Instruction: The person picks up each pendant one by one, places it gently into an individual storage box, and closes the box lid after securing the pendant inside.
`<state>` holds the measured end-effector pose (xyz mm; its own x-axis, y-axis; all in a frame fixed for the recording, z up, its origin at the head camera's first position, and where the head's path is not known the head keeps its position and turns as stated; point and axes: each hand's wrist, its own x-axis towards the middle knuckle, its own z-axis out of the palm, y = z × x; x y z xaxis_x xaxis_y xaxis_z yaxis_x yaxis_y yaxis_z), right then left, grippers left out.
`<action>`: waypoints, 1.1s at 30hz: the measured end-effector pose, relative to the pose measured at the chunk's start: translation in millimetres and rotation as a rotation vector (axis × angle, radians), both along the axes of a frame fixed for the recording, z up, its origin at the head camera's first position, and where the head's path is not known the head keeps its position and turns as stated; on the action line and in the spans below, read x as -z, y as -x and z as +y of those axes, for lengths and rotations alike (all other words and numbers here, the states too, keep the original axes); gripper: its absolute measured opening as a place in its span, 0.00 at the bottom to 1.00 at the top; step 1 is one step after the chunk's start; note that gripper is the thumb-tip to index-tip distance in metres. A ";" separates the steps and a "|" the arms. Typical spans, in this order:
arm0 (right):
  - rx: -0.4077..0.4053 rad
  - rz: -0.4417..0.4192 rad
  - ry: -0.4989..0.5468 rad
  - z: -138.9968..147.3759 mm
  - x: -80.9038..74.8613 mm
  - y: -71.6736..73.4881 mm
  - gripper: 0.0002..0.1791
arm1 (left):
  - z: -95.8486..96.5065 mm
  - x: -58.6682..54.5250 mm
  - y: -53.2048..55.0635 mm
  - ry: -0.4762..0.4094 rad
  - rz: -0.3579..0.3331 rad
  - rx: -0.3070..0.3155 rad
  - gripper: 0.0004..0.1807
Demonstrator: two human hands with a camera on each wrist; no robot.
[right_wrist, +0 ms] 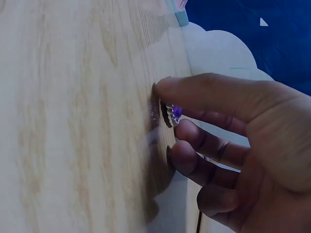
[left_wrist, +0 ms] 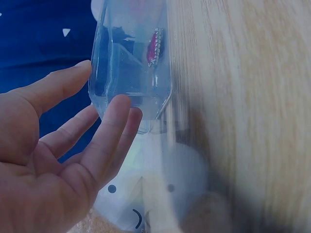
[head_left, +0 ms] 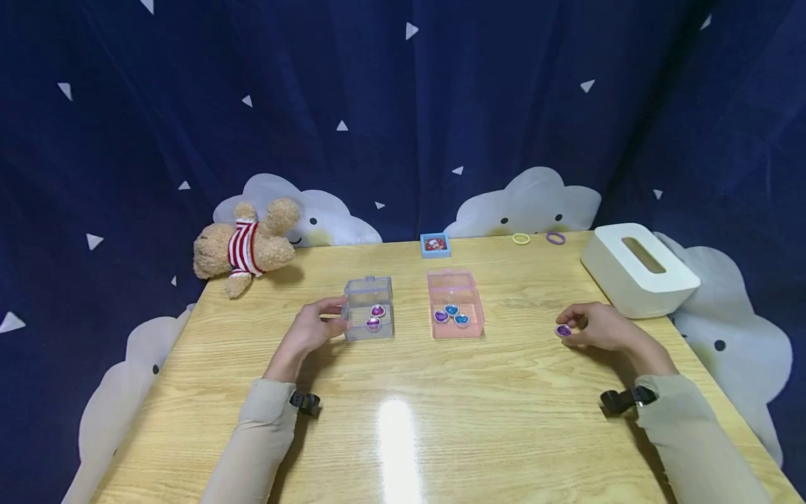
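Note:
My left hand (head_left: 313, 326) rests its fingers against the left side of a clear bluish plastic box (head_left: 368, 334), its lid raised. In that box lie a magenta gem (head_left: 377, 311) and a pink gem (head_left: 373, 324), both silver-rimmed. Farther right, a pink transparent box (head_left: 457, 332), also with its lid up, contains a purple gem (head_left: 441, 317) and two blue gems (head_left: 462, 320). My right hand (head_left: 598, 327) pinches another purple gem (head_left: 563, 330) with a beaded silver rim, low over the tabletop. In the right wrist view, the fingers partly cover this gem (right_wrist: 177, 112).
A white tissue box (head_left: 648, 280) stands beyond my right hand. Along the back edge are a small blue-framed square (head_left: 436, 246), a yellow ring (head_left: 520, 239) and a purple ring (head_left: 555, 238). A teddy bear (head_left: 245, 245) lies at the back left of the wooden table (head_left: 504, 420).

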<state>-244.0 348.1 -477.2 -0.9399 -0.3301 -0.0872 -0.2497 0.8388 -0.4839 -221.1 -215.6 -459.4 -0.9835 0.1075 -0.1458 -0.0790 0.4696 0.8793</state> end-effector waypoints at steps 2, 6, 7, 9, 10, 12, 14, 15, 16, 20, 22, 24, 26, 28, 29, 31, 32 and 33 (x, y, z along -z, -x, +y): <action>-0.004 -0.004 0.013 0.3 -1.0 -0.5 0.19 | 0.4 -0.4 0.1 -0.005 -0.008 -0.001 0.33; -0.005 0.007 0.018 -0.3 0.1 -0.9 0.17 | 0.4 -1.6 -0.9 -0.004 -0.027 -0.004 0.33; -0.001 0.012 0.013 -0.5 0.9 -0.7 0.16 | 0.6 -1.8 -1.0 -0.007 -0.032 -0.006 0.33; 0.006 0.027 0.000 -1.1 2.2 -0.4 0.15 | 0.8 -1.9 -1.1 -0.004 -0.032 -0.007 0.33; 0.012 0.033 -0.007 -1.5 2.7 -0.1 0.15 | 1.0 -2.1 -1.1 -0.005 -0.032 -0.008 0.33; 0.023 0.036 -0.016 -2.7 3.1 0.8 0.15 | 1.2 -2.1 -1.1 -0.005 -0.025 -0.006 0.33; 0.027 0.038 -0.014 -4.8 2.2 1.9 0.16 | 1.5 -2.3 -1.1 -0.009 -0.019 -0.004 0.33; 0.028 0.036 -0.010 -6.2 1.4 2.6 0.16 | 1.6 -2.3 -1.1 -0.011 -0.016 -0.002 0.33; 0.030 0.033 -0.002 -7.9 0.3 3.2 0.16 | 1.7 -2.5 -1.1 -0.014 -0.017 -0.005 0.33; 0.031 0.007 0.051 -16.1 -5.7 6.6 0.18 | 2.1 -1.9 -1.6 -0.016 -0.008 -0.007 0.33; 0.027 -0.007 0.068 -21.2 -9.6 8.5 0.18 | 1.9 -1.9 -1.9 -0.015 -0.003 -0.006 0.33; 0.024 -0.011 0.075 -26.5 -13.2 11.1 0.17 | 1.6 -2.1 -1.7 -0.015 -0.001 -0.006 0.33; 0.012 -0.003 0.076 -32.3 -17.7 13.4 0.16 | 1.3 -2.0 -1.6 -0.011 0.003 0.000 0.32; -0.001 0.004 0.081 -38.7 -21.8 15.8 0.15 | 1.0 -1.8 -1.4 -0.010 0.005 0.002 0.32; -0.008 0.008 0.087 -42.0 -23.9 16.8 0.14 | 0.9 -1.6 -1.3 -0.008 0.005 0.003 0.32; -0.029 0.020 0.092 -48.8 -26.9 18.8 0.14 | 0.5 -1.4 -1.2 -0.006 0.002 0.003 0.32; -0.040 0.029 0.095 -52.4 -28.2 19.6 0.14 | 0.4 -1.3 -1.1 -0.007 0.002 0.004 0.32; -0.044 0.035 0.095 -56.1 -29.1 20.8 0.13 | 0.3 -1.2 -1.0 -0.008 0.001 0.004 0.32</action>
<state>-264.8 292.0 -448.1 -0.9263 -0.3762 -0.0208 -0.3032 0.7772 -0.5513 -220.1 -215.3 -458.3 -0.9831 0.1131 -0.1440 -0.0761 0.4626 0.8833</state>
